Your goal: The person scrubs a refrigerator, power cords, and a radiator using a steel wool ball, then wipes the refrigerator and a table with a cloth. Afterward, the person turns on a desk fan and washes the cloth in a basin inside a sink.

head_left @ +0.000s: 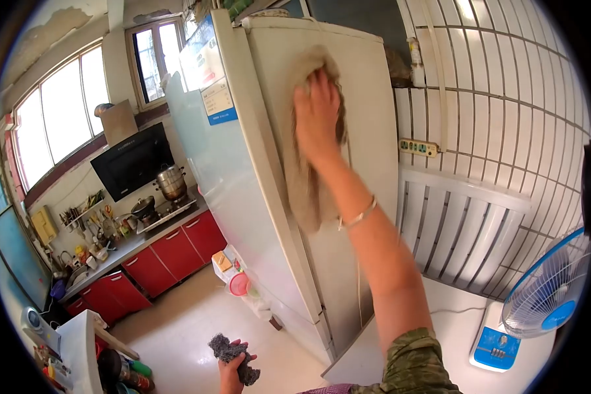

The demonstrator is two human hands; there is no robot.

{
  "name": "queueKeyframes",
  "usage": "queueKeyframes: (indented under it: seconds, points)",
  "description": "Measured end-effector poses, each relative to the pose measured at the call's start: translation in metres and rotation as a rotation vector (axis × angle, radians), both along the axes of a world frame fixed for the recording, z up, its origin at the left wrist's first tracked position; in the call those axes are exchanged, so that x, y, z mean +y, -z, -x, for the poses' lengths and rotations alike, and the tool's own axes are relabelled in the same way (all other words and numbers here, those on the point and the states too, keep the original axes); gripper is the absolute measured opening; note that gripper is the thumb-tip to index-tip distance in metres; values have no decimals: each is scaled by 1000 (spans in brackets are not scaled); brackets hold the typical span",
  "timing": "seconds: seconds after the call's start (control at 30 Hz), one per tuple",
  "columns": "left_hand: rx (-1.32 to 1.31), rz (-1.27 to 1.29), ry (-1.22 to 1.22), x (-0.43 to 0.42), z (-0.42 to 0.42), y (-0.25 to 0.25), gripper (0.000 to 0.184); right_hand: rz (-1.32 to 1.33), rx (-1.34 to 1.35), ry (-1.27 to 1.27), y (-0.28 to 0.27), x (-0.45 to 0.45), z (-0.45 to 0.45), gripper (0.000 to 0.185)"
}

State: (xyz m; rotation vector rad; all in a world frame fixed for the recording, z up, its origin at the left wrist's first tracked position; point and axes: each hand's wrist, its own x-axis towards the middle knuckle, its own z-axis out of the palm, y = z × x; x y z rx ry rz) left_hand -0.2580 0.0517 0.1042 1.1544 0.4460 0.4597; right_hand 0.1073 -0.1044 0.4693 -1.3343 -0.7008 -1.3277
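Note:
My right hand (318, 118) presses a beige-grey cloth (302, 177) flat against the upper side panel of a white refrigerator (368, 92). The cloth hangs down the panel below my fingers, and a bracelet circles my right wrist. Low in the view, my left hand (230, 375) is closed around a clump of grey steel wool (248, 374), held over the floor and apart from the refrigerator. Blue-and-white labels (218, 102) are stuck to the refrigerator's front edge.
A blue fan (548, 289) stands on a white table (450, 299) at right, beside a slatted white rack (456, 230). A power strip (418, 148) hangs on the tiled wall. Red cabinets (154, 262) with a stove and pots line the far left. A small table (79, 348) stands nearer at left.

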Motion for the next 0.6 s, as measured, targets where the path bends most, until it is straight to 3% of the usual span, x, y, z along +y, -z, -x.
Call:
queueKeyframes:
  seconds: [0.03, 0.17, 0.3, 0.4, 0.47, 0.53, 0.6]
  points:
    - [104, 62, 52, 18, 5, 14, 44, -24, 47, 2, -21, -2, -13, 52]
    - [54, 51, -104, 16, 15, 2, 44, -73, 175, -8, -89, -5, -29, 53]
    - [82, 56, -104, 28, 18, 11, 45, -18, -130, -49, -107, 3, -1, 47]
    - [56, 38, -100, 33, 0, 20, 45, 28, -339, 91, -79, 23, 15, 41]
    - [31, -36, -54, 41, -19, 26, 62, 12, -371, 207, -44, 27, 35, 38]
    - [-105, -30, -14, 29, -42, 11, 49, 23, -365, 109, -7, 21, 49, 34]
    - [-145, -35, 48, 11, -59, -15, 49, -3, -120, -97, 22, 3, 60, 28]
